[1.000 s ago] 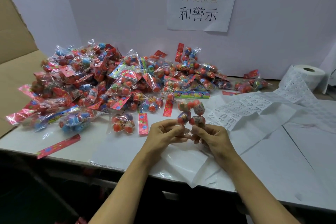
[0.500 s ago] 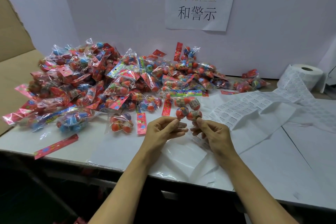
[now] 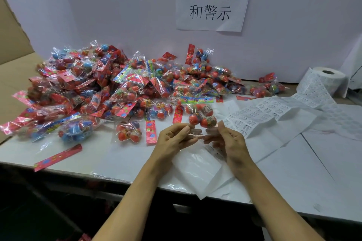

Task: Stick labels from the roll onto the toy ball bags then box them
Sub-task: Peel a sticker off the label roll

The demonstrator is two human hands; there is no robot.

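The toy ball bag you are working on sits just right of the frame's centre, raised above the table, its red and patterned balls bunched at the top and its clear plastic end stretched between your two hands. Your left hand pinches the left side of that clear end between thumb and fingertips; your right hand pinches the right side the same way, fingers curled in toward the plastic. Whether a label is already on it is too small to tell. Directly below your hands lies a loose sheet of white backing paper, reaching the table's near edge. To the right of your hands, the label strip runs unrolled and creased across the table, rows of small printed labels showing, up to the label roll standing at the right edge of the frame against the wall. Across the left and centre of the frame is the pile of toy ball bags, heaped on the table up to the wall, with a few single bags and red header cards lying in front. A cardboard box fills the left edge. At the upper centre, a paper sign with printed characters is taped to the wall.
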